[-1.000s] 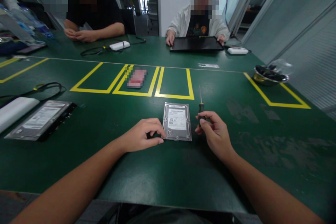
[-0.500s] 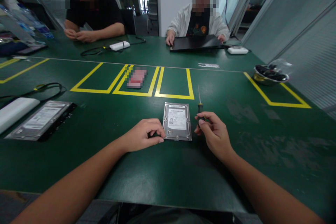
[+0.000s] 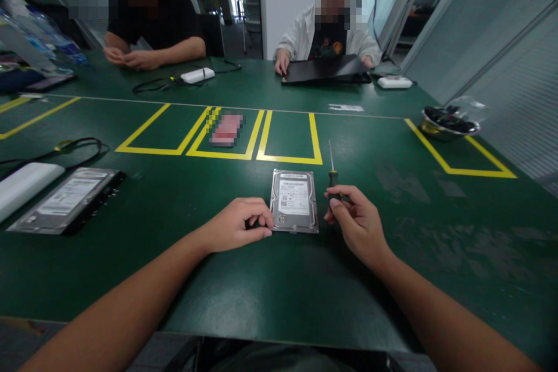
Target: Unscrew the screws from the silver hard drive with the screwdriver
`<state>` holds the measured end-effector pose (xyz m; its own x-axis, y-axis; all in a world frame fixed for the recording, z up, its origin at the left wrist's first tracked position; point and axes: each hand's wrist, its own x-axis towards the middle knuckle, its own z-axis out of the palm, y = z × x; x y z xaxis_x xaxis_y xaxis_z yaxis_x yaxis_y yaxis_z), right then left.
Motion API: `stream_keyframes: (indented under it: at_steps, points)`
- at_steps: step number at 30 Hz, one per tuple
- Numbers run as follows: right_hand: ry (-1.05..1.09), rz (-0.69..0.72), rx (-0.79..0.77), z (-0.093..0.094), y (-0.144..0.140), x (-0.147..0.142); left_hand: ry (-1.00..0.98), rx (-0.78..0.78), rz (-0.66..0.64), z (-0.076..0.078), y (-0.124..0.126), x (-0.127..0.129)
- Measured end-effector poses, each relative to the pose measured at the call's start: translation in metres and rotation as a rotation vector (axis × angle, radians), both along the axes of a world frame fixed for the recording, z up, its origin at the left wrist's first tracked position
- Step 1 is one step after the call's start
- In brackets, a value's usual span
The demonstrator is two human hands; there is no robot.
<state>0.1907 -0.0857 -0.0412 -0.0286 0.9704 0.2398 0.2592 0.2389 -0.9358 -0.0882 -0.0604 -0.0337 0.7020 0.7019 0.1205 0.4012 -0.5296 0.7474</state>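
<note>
Labels on the table, none of them readable

The white label on the hard drive [image 3: 294, 201] at my left hand [image 3: 238, 225], centre of the frame, carries print and small code squares too fine for me to read. The label on the second drive [image 3: 65, 199], at the left edge, is equally blurred, as is the white strip [image 3: 346, 108] on the table, upper centre.

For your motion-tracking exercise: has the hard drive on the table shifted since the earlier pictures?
No. The hard drive lies in the same spot just below the yellow tape box, with the left hand at its near left corner.
</note>
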Motion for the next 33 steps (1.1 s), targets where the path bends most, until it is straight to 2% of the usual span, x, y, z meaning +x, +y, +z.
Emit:
stream_keyframes:
  at_steps: [7, 11, 15, 20, 23, 27, 29, 33]
  points:
    - [-0.082, 0.0, 0.048, 0.004, -0.002, 0.002, 0.013, -0.016, -0.005, 0.0, 0.001, 0.0]
    - [-0.121, 0.058, 0.098, 0.018, -0.002, 0.002, 0.001, -0.017, -0.006, -0.002, 0.002, 0.0]
    - [-0.04, 0.11, 0.096, 0.048, -0.008, 0.0, 0.001, -0.033, -0.004, -0.002, 0.002, -0.001]
    - [0.083, 0.286, 0.029, 0.093, -0.022, -0.003, -0.003, -0.041, -0.01, -0.001, 0.003, -0.002]
    - [-0.048, 0.249, 0.076, 0.118, -0.024, -0.006, -0.009, -0.042, -0.03, 0.0, 0.003, -0.002]
    - [-0.361, 0.185, 0.31, 0.147, -0.021, -0.013, -0.027, -0.055, -0.035, 0.001, 0.003, -0.002]
    - [-0.407, 0.185, 0.362, 0.159, -0.02, -0.017, -0.034, -0.059, -0.031, 0.001, 0.002, -0.002]
    - [-0.42, 0.252, 0.338, 0.171, -0.024, -0.021, -0.024, -0.041, -0.034, -0.002, 0.003, -0.003]
